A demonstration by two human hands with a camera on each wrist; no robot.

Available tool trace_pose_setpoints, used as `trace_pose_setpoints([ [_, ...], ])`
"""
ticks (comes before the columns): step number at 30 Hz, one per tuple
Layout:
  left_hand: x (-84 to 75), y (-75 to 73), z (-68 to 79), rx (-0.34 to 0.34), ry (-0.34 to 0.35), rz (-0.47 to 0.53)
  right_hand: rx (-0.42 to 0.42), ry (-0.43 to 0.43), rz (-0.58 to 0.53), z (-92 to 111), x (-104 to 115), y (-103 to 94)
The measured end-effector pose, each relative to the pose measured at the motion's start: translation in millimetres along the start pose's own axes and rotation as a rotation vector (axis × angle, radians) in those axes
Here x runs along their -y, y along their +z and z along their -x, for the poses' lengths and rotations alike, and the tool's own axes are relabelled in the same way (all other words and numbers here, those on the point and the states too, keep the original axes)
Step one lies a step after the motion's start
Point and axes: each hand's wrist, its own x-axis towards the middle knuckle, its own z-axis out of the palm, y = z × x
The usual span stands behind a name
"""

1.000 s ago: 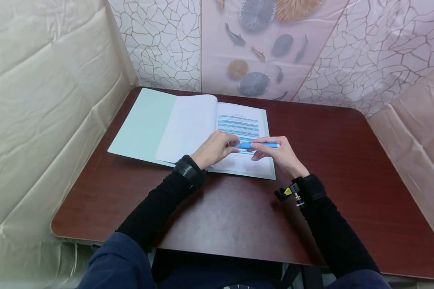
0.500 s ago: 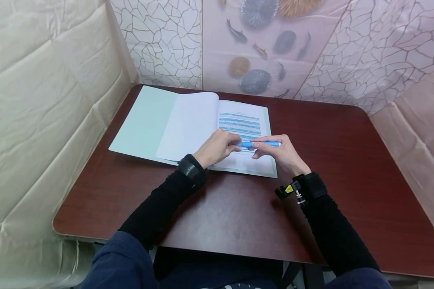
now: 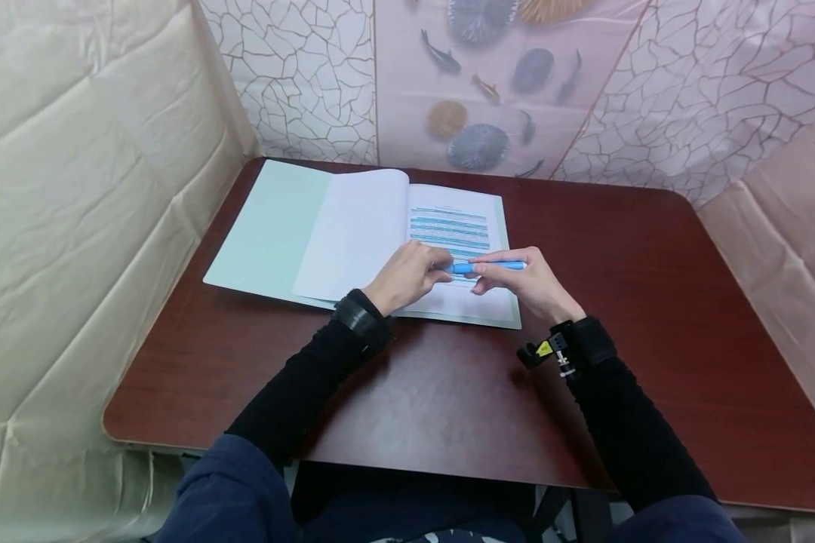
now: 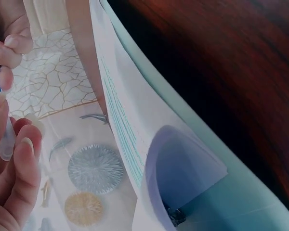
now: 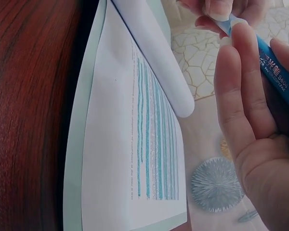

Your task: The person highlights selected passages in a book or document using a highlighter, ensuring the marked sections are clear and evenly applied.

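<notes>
A blue highlighter (image 3: 505,265) is held level above the open folder, between both hands. My right hand (image 3: 539,283) pinches its barrel (image 5: 279,72) with thumb and fingers. The fingers of my left hand (image 3: 407,275) pinch the translucent cap (image 4: 7,139) at the other end. Below lies a pale green folder (image 3: 272,219) with white pages; the left page (image 3: 356,226) is turned over and curls at the spine. On the right-hand page (image 3: 455,197) the printed lines are marked over in blue, as the right wrist view also shows.
The folder rests on a dark red-brown wooden table (image 3: 618,256). Cream quilted fabric (image 3: 95,188) hangs on the left, and a patterned cloth (image 3: 312,75) stands behind the table. Black bands with small devices sit on both wrists.
Both hands stay on the highlighter over the page with barely any movement. The head view has shifted slightly.
</notes>
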Motion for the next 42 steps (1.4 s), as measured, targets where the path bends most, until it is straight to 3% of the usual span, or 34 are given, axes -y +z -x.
trace_pose_setpoints([
  [8, -5.4, -4.0, -5.7, 0.024, 0.013, 0.009, 0.012, -0.010, 0.003, 3.6, 6.9, -4.4],
  [15, -5.1, -9.2, -8.1, 0.076, -0.003, 0.031, -0.013, 0.010, 0.240, 8.6, 9.6, -9.5],
  [19, -3.2, -8.6, -3.5, 0.099, -0.010, -0.004, 0.026, 0.014, 0.354, 8.8, 10.2, -8.8],
  [24, 0.2, -8.1, 7.9, 0.097, -0.096, -0.044, 0.076, -0.019, 0.520, 4.0, 13.2, -4.2],
  [28, 5.4, -9.4, 17.5, 0.056, -0.202, -0.079, -0.048, -0.037, 0.607, 0.1, 6.3, -11.0],
  [31, 8.1, -11.3, 21.8, 0.037, -0.282, -0.109, -0.191, 0.004, 0.592, -3.6, -5.3, -25.3],
  [36, 14.0, -15.6, 27.7, 0.090, -0.397, -0.145, -0.371, 0.100, 0.623, -8.9, -14.2, -51.6],
  [42, 23.6, -20.1, 34.0, 0.127, -0.515, -0.175, -0.509, 0.153, 0.736, -13.1, -22.0, -79.4],
])
